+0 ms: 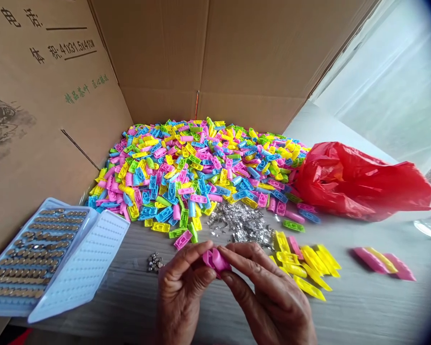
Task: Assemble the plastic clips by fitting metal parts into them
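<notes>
A person's left hand (181,287) and right hand (273,287) meet over a grey desk (373,311), both pinching a pink plastic piece (219,261) between thumbs and fingers. The piece sits directly between the two sets of fingertips, so neither hand is nearer; fingers cover much of it, and which way its long axis runs cannot be told for certain. Beyond it spreads a heap of coloured plastic pieces (187,177), with silver metal parts (247,225) at its front edge. Small shiny beads (154,262) lie just beside the left hand, loose yellow pieces (314,263) beside the right
</notes>
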{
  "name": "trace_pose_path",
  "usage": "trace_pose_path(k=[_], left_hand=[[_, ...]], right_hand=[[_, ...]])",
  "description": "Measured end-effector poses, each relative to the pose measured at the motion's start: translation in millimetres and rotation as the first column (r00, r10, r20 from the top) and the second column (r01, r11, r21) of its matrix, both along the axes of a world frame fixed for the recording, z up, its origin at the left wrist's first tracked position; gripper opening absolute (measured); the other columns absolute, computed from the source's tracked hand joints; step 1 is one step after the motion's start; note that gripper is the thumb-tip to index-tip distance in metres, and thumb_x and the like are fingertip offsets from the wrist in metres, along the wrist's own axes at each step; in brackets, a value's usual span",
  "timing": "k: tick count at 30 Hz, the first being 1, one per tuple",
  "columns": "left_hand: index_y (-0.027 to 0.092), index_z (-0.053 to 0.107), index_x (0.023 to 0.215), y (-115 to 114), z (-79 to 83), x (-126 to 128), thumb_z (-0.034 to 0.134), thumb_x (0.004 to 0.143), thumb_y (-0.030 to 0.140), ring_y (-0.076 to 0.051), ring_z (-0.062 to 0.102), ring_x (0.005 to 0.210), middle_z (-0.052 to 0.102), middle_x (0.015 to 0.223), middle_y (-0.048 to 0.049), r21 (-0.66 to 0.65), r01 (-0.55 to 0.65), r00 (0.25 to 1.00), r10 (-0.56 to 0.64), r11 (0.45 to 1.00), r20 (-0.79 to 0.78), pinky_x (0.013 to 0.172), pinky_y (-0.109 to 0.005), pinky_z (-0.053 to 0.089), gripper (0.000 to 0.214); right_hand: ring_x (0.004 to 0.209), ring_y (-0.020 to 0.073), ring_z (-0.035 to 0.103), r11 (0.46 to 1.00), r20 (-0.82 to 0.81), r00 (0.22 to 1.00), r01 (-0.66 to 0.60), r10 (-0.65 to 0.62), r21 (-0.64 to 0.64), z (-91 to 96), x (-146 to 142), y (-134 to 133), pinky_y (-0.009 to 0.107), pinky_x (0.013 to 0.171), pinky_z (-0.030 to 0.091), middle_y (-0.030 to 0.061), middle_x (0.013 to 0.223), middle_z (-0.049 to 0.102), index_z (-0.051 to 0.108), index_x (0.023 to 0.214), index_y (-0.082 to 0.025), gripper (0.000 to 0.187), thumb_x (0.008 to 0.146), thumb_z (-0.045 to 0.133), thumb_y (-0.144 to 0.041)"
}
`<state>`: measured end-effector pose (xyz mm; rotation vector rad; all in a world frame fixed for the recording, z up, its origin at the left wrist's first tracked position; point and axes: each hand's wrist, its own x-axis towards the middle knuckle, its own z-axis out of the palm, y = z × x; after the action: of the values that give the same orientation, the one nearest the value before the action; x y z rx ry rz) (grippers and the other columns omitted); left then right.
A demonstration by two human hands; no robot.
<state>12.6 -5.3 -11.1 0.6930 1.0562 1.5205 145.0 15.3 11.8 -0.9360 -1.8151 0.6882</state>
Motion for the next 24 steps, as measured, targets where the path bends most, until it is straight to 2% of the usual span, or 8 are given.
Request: trace_pose_path(k=[4, 11, 17, 24], left_hand=[[0.033, 0.077, 0.095, -0.9, -3.8, -2.0, 0.074, 0.075, 0.027, -0.02, 0.068, 0.094, 0.076, 0.098, -0.0021, 0.041, 0.026, 0.998, -0.024, 0.999, -0.053, 0.083, -0.024, 0.052, 0.021], [0.036, 0.076, 0.097, -1.9, -6.5, -3.7, 0.073, 0.077, 0.024, -0.019, 0.066, 0.095, 0.074, 0.1, 0.0, 0.102, 0.066, 0.997, -0.062, 0.993, -0.039, 0.083, -0.024, 0.052, 0.024], [0.032, 0.077, 0.096, -1.1, -9.7, -4.4, 0.076, 0.072, 0.023, -0.015, 0.062, 0.08, 0.069, 0.087, -0.0005, 0.151, -0.004, 0.995, 0.019, 0.989, -0.099, 0.071, -0.02, 0.052, 0.025], [0.037, 0.076, 0.097, 0.2, -7.1, -6.7, 0.074, 0.074, 0.024, -0.016, 0.064, 0.08, 0.071, 0.085, 0.0009, 0.126, 0.013, 0.981, 0.012, 0.992, -0.193, 0.073, -0.021, 0.052, 0.026]], right_hand=[[0.09, 0.0188, 0.065, 1.0, 0.011, 1.0, -0.019, 0.019, -0.006, -1.0, 0.6, -1.1, 0.028, 0.067, 0.057, 0.0063, 0.1, 0.067, 0.058, 0.127, -0.031, 0.049, 0.084, 0.06, -0.007], [0.09, 0.0181, 0.066, 0.999, 0.001, 0.999, -0.043, 0.043, -0.024, -0.7, 0.4, -1.6, 0.025, 0.065, 0.057, 0.0058, 0.1, 0.067, 0.058, 0.127, -0.031, 0.05, 0.084, 0.06, -0.006], [0.082, 0.0177, 0.066, 0.999, -0.017, 0.999, -0.041, 0.041, -0.021, -1.7, -0.9, -2.1, 0.025, 0.06, 0.056, 0.0058, 0.093, 0.067, 0.059, 0.125, -0.031, 0.05, 0.082, 0.06, -0.005], [0.085, 0.0166, 0.063, 0.996, -0.02, 0.996, -0.082, 0.082, -0.041, -5.9, -1.9, -1.0, 0.025, 0.064, 0.055, 0.0055, 0.096, 0.064, 0.055, 0.13, -0.031, 0.054, 0.084, 0.056, -0.003]])
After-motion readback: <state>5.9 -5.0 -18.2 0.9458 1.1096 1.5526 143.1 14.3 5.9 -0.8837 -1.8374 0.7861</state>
